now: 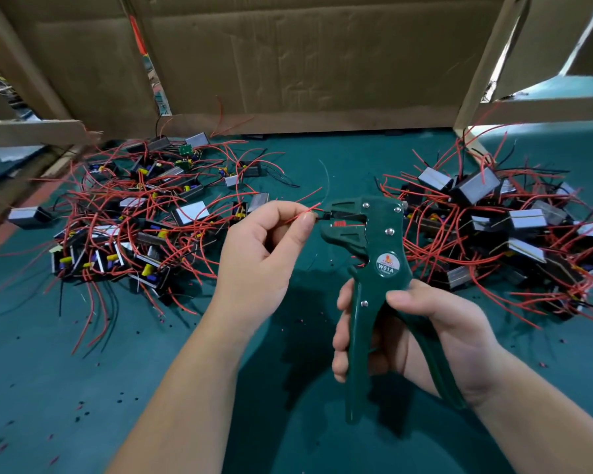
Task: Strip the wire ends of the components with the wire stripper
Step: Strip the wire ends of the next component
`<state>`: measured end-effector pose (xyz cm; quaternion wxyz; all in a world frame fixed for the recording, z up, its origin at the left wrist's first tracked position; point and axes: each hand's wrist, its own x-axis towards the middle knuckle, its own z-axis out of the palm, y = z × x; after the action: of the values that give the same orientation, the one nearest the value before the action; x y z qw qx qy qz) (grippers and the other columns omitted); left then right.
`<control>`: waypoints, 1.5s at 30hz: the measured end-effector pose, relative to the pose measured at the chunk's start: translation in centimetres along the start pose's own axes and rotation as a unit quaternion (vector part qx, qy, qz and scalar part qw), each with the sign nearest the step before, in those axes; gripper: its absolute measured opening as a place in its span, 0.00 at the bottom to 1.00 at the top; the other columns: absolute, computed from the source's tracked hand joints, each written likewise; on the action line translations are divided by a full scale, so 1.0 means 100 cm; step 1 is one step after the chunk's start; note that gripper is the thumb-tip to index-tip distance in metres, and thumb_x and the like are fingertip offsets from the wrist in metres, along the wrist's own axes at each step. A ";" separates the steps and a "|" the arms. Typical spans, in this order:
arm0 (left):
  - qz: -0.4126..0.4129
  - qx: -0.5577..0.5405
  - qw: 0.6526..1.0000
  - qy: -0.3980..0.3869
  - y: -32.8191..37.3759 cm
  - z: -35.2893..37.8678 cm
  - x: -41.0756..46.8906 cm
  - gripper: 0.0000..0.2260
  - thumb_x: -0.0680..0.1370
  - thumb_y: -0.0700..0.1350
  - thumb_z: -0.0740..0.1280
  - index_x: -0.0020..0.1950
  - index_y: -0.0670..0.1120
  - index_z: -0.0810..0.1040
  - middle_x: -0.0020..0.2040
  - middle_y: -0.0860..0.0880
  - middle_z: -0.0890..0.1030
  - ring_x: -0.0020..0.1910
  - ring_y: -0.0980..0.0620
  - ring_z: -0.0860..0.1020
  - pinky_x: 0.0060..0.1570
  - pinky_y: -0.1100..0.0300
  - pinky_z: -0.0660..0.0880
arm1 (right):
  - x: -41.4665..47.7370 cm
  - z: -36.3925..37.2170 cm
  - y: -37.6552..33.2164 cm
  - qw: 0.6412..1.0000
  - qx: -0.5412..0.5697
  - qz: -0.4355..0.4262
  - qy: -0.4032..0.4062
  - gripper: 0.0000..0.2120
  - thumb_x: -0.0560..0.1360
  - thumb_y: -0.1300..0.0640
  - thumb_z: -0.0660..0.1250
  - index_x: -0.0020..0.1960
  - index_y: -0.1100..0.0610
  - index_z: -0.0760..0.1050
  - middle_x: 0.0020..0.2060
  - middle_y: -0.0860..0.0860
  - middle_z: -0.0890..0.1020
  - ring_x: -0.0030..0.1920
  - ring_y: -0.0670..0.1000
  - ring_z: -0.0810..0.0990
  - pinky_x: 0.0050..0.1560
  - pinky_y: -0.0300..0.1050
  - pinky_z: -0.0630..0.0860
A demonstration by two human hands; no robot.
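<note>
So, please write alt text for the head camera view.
The left hand pinches a red wire at the mouth of a green wire stripper gripped by the right hand. Wired components lie in a left pile and a right pile on the teal table.

Single head-worn wide-angle view, facing forward and down, close above the green table point(83, 388)

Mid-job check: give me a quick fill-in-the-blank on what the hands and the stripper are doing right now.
The right hand grips the handles of the ____ wire stripper.
The left hand pinches a ____ wire at the stripper's head.
The stripper's round label reads ____.
Missing words: green; red; W01A.
</note>
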<state>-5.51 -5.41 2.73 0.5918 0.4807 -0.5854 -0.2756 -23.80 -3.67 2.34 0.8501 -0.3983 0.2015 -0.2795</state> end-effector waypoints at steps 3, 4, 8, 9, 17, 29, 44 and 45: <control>0.016 0.018 1.000 0.001 0.001 0.000 0.000 0.05 0.76 0.45 0.66 0.41 0.54 0.77 0.28 0.57 0.67 0.28 0.60 0.61 0.28 0.69 0.61 | 0.000 0.001 0.001 0.999 -0.026 -0.009 0.028 0.23 0.59 0.48 0.78 0.47 0.60 0.80 0.38 0.66 0.80 0.36 0.63 0.81 0.42 0.59 0.78; 0.020 0.020 1.000 0.001 0.002 0.000 -0.001 0.05 0.76 0.45 0.66 0.42 0.54 0.77 0.27 0.57 0.66 0.27 0.60 0.61 0.28 0.69 0.61 | 0.000 0.002 0.002 0.999 -0.035 -0.011 0.040 0.22 0.58 0.48 0.78 0.46 0.60 0.79 0.37 0.66 0.80 0.35 0.63 0.81 0.40 0.58 0.78; 0.035 0.030 0.999 -0.005 0.003 0.000 -0.003 0.06 0.77 0.42 0.66 0.43 0.52 0.77 0.25 0.59 0.68 0.26 0.61 0.62 0.29 0.72 0.61 | 0.000 0.005 0.002 0.995 -0.069 -0.018 0.072 0.14 0.63 0.50 0.70 0.43 0.59 0.79 0.34 0.65 0.79 0.32 0.63 0.80 0.36 0.55 0.78; 0.038 0.034 0.999 -0.006 0.004 0.000 -0.003 0.06 0.77 0.41 0.66 0.43 0.52 0.76 0.25 0.59 0.68 0.26 0.61 0.62 0.29 0.72 0.61 | 0.000 0.005 0.002 0.994 -0.071 -0.019 0.075 0.14 0.64 0.49 0.69 0.42 0.59 0.79 0.34 0.64 0.79 0.32 0.63 0.80 0.36 0.55 0.78; 0.048 0.050 0.998 0.001 0.002 0.000 -0.003 0.06 0.77 0.43 0.66 0.42 0.53 0.76 0.25 0.59 0.66 0.27 0.60 0.62 0.30 0.71 0.62 | 0.001 0.004 0.005 0.993 -0.075 -0.021 0.084 0.14 0.67 0.47 0.69 0.42 0.58 0.79 0.33 0.64 0.79 0.31 0.62 0.80 0.34 0.53 0.78; 0.008 -0.012 1.000 -0.013 0.004 0.005 -0.005 0.09 0.81 0.45 0.58 0.46 0.52 0.77 0.33 0.46 0.71 0.32 0.55 0.65 0.34 0.65 0.63 | 0.007 0.008 0.008 0.982 -0.026 -0.007 0.188 0.19 0.66 0.41 0.69 0.38 0.59 0.76 0.30 0.61 0.75 0.26 0.58 0.76 0.31 0.52 0.77; 0.036 0.247 0.968 -0.028 -0.003 -0.007 -0.003 0.08 0.79 0.49 0.59 0.43 0.61 0.72 0.39 0.55 0.67 0.45 0.59 0.69 0.56 0.64 0.56 | 0.004 -0.001 0.005 0.999 0.027 0.025 0.020 0.26 0.58 0.47 0.78 0.48 0.63 0.79 0.40 0.64 0.79 0.39 0.63 0.81 0.43 0.59 0.79; 0.038 0.258 0.965 -0.030 -0.003 -0.007 -0.003 0.07 0.79 0.49 0.59 0.43 0.60 0.72 0.40 0.55 0.67 0.45 0.59 0.69 0.55 0.67 0.55 | 0.005 -0.001 0.005 0.999 0.027 0.024 0.021 0.25 0.58 0.47 0.78 0.48 0.62 0.80 0.40 0.64 0.79 0.39 0.63 0.81 0.43 0.59 0.79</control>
<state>-4.86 -5.08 2.39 0.4402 0.5863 -0.6716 -0.1069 -23.37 -3.79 1.86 0.8628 -0.3641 0.2212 -0.2722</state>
